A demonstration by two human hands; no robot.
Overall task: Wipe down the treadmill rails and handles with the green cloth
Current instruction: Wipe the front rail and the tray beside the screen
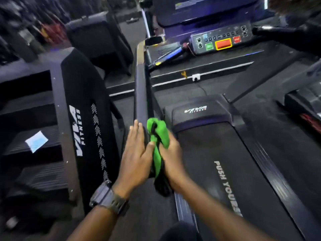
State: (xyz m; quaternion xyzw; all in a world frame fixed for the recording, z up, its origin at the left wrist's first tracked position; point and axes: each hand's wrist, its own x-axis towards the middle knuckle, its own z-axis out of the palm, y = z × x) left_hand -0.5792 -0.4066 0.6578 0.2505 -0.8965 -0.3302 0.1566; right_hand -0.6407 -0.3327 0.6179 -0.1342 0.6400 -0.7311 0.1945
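In the head view, the green cloth (159,136) sat bunched at the lower centre of the frame, pressed against the near end of the treadmill's left side rail (141,94), whose long axis ran from that spot up toward the console (221,41) at the upper right. The right hand (171,159) gripped the cloth, its fingers curled round the fabric with a dark part of the cloth hanging below the palm; the left hand (136,153) lay with straight fingers flat on the rail's outer side, its thumb touching the cloth, holding nothing. Both hands were just beside each other at the rail's near end, so the unwiped length of the rail lay ahead of them, up-frame, and the right hand was the nearer one to the cloth. The far side rail (264,75) slanted across the right of the frame, well apart from both hands. By count: one green cloth, two side rails in view, one console, one wristwatch (108,198) on the left wrist, and a neighbouring machine (78,119) at the left of the frame. I judged that the coming stroke would have to run along the rail's length toward the console.
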